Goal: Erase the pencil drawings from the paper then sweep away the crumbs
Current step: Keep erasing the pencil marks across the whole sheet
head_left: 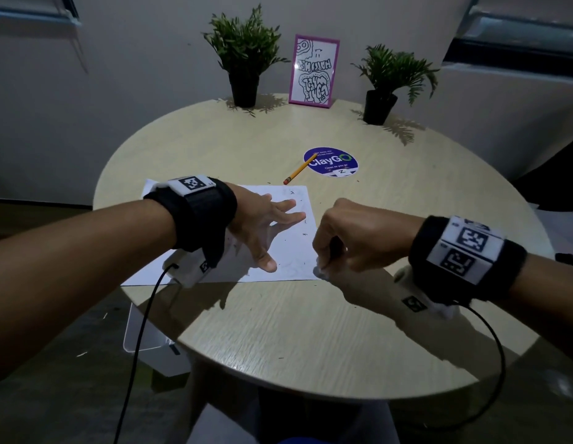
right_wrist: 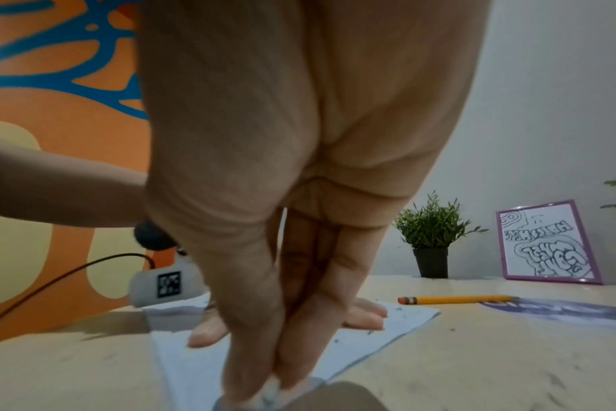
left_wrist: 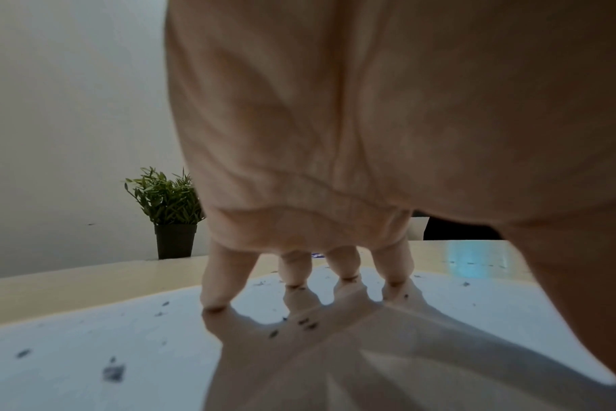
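A white sheet of paper (head_left: 288, 251) lies on the round table, with faint pencil marks and dark eraser crumbs (head_left: 304, 233) scattered over it. My left hand (head_left: 277, 233) rests flat on the sheet with fingers spread; in the left wrist view its fingertips (left_wrist: 215, 303) press the paper (left_wrist: 88, 347) among crumbs (left_wrist: 113, 372). My right hand (head_left: 322, 266) pinches a small white eraser (head_left: 320, 272) down at the paper's near right corner. In the right wrist view its fingers (right_wrist: 261, 333) close around the eraser (right_wrist: 269, 395), which is mostly hidden.
A yellow pencil (head_left: 297, 172) lies beyond the paper, its tip on a round purple sticker (head_left: 331, 161). Two potted plants (head_left: 245, 56) (head_left: 390, 81) and a pink-framed drawing (head_left: 312, 72) stand at the table's far edge. Wrist cables hang over the near edge.
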A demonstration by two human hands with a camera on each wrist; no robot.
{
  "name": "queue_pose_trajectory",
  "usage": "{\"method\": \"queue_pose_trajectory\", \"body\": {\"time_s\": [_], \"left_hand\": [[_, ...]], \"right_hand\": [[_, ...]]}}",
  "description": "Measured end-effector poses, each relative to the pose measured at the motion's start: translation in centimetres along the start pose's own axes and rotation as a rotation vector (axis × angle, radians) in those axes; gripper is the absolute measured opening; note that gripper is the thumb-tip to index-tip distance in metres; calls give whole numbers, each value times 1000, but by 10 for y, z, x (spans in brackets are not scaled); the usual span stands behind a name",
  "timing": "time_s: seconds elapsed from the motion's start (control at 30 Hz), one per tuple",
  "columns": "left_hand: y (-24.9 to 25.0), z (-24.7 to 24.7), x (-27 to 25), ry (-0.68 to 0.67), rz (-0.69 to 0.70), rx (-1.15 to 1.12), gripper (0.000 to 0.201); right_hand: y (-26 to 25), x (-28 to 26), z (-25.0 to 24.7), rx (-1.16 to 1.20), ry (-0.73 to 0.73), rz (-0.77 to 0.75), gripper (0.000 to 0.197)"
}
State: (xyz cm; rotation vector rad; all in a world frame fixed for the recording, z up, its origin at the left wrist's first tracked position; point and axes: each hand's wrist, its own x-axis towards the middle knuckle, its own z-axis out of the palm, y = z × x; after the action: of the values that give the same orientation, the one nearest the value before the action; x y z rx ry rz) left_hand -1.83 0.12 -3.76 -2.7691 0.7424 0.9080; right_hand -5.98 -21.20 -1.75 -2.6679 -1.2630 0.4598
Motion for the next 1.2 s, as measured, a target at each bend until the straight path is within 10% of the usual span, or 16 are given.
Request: {"method": "queue_pose_trajectory", "body": {"time_s": [0.63, 0.97, 1.2], "left_hand": [[1, -3, -5, -14, 5, -19, 120], [3, -1, 0, -12, -17, 29, 118], [-2, -2, -2, -17, 10, -14, 116]], "right_hand": [[11, 31, -12, -16, 188, 65, 4], [-2, -2, 0, -33, -29, 9, 9], [9, 37, -13, -75, 158, 64, 5]]}}
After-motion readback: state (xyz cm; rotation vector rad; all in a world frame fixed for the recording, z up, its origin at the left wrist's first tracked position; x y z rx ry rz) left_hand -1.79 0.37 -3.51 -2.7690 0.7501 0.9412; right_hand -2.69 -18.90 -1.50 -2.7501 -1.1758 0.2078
